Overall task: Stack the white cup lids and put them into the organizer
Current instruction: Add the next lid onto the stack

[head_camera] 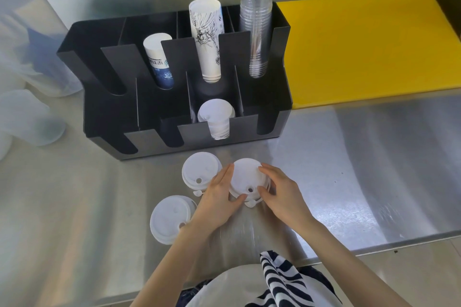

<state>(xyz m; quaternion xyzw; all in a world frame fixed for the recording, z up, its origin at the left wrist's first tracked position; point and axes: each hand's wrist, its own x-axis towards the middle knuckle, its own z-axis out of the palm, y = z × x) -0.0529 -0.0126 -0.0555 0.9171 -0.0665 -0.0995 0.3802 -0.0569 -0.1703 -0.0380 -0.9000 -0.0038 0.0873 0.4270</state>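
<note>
Both hands hold one small stack of white cup lids (pixel 245 176) just above the steel counter, in front of the black organizer (pixel 104 117). My left hand (pixel 219 194) grips its left and near rim; my right hand (pixel 279 190) grips its right rim. Another lid stack (pixel 200 169) lies to the left, touching my left hand. A third stack of lids (pixel 169 218) lies nearer me on the left. More white lids (pixel 216 119) stand in the organizer's front row, third slot from the left.
The organizer's back row holds two paper cup stacks (pixel 159 62) (pixel 207 35) and clear plastic cups (pixel 257 32). A yellow board (pixel 369 47) lies to its right. Translucent plastic bags (pixel 25 97) sit at the left. The counter edge (pixel 374 247) runs near my body.
</note>
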